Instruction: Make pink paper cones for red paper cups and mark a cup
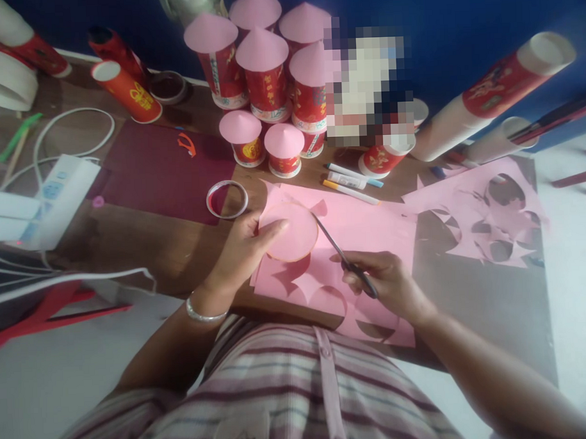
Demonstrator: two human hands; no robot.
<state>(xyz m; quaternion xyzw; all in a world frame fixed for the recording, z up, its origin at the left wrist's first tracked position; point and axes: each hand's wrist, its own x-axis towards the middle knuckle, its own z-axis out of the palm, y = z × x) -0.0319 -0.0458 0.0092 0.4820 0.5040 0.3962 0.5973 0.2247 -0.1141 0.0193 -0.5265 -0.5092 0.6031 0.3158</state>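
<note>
My left hand presses a round pink disc flat onto a pink paper sheet, fingers closed on the disc's left edge. In my right hand is a thin dark pen or pencil; the fingers grip it and its tip touches the disc's right rim. The sheet has round holes cut out along its near edge. It lies on the wooden table.
Several red paper cups with pink cone lids stand at the back. A tape ring, markers, a dark red sheet, a power strip with cables, cut pink scraps and red tubes surround the work.
</note>
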